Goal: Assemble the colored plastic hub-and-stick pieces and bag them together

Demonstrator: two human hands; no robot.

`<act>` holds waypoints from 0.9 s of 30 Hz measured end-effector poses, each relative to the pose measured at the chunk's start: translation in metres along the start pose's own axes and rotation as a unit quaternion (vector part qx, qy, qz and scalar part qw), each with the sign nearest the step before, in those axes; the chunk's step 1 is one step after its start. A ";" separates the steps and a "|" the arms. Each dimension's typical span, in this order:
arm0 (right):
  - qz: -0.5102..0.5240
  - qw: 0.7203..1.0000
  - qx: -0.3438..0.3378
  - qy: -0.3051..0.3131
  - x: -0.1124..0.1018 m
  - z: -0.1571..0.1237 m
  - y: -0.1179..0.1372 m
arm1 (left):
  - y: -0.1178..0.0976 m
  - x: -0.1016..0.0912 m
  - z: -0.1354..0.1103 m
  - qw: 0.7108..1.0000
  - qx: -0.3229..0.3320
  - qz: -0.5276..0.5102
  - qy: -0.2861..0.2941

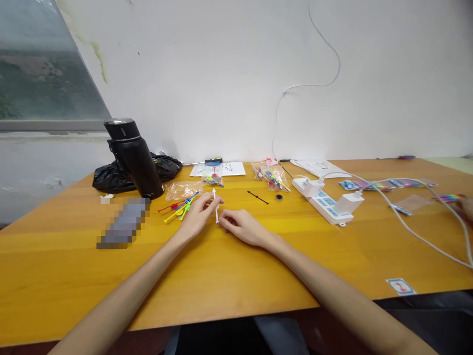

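A white plastic spinner arrow point(216, 213) is pinched in the fingers of my left hand point(197, 215), held just above the table with its pointed end away from me. My right hand point(244, 228) is closed beside the arrow's tail end, thumb and fingertips together; whatever they may hold is hidden. Left of my left hand lies a loose pile of red, yellow, blue and green spinner arrows point(174, 215). Beyond my right hand are a black spinner arrow point(257, 197) and a small black round disc point(279, 197), apart from each other on the table point(236, 281).
A black bottle point(135, 165) stands at the left by a black plastic bag point(168, 166) and a blurred-out flat object point(125, 223). Clear bags of coloured parts point(271, 176) lie at the back. A power strip point(325, 203) with cables sits right; another person's hand point(467, 207) shows far right.
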State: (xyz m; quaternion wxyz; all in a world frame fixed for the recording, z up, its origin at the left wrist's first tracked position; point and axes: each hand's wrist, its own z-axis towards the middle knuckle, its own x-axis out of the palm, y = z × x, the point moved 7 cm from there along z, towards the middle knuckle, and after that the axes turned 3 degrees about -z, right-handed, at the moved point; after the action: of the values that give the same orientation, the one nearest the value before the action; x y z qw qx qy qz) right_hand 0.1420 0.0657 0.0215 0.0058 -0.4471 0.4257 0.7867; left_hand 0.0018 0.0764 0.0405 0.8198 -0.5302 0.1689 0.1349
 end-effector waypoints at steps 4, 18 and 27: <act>-0.001 1.000 0.017 0.005 -0.002 0.000 -0.004 | -0.008 -0.039 0.006 0.976 0.070 0.204 -0.029; -0.297 0.939 0.048 -0.164 -0.051 0.000 -0.030 | 0.039 -0.085 -0.003 0.873 -0.110 0.474 -0.002; -0.383 0.866 0.257 -0.192 -0.114 -0.035 -0.102 | 0.026 -0.084 -0.002 0.882 -0.075 0.463 -0.040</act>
State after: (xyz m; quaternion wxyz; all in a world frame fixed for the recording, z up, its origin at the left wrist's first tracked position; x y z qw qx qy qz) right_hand 0.2745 0.1489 0.0259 0.5031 -0.3979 0.3980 0.6558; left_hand -0.0851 0.0816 0.0531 0.6277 -0.4455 0.3516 0.5327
